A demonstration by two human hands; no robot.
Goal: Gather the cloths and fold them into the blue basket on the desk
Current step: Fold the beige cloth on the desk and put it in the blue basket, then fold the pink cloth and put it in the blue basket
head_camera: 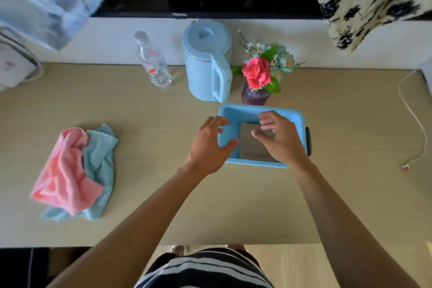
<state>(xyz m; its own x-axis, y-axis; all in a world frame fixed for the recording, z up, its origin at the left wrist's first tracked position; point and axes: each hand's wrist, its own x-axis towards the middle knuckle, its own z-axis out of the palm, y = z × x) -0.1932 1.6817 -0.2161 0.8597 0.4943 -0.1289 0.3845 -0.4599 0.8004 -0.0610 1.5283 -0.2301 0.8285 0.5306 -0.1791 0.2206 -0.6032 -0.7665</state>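
The blue basket (243, 110) stands on the desk, right of centre. A folded grey-brown cloth (251, 147) lies flat inside it. My left hand (208, 145) rests over the basket's left rim, fingers spread, thumb inside near the cloth's edge. Above the cloth, my right hand (280, 138) hovers inside the basket with fingers loosely curled; nothing is seen in it. A crumpled pink cloth (63, 173) lies on top of a light blue cloth (100, 161) at the desk's left side, apart from both hands.
Behind the basket stand a light blue kettle (207, 61), a plastic water bottle (153, 61) and a vase of flowers (259, 77). A white cable (418, 128) runs along the right side. A white appliance (14, 65) sits at the far left. The desk's front edge (163, 244) is near me.
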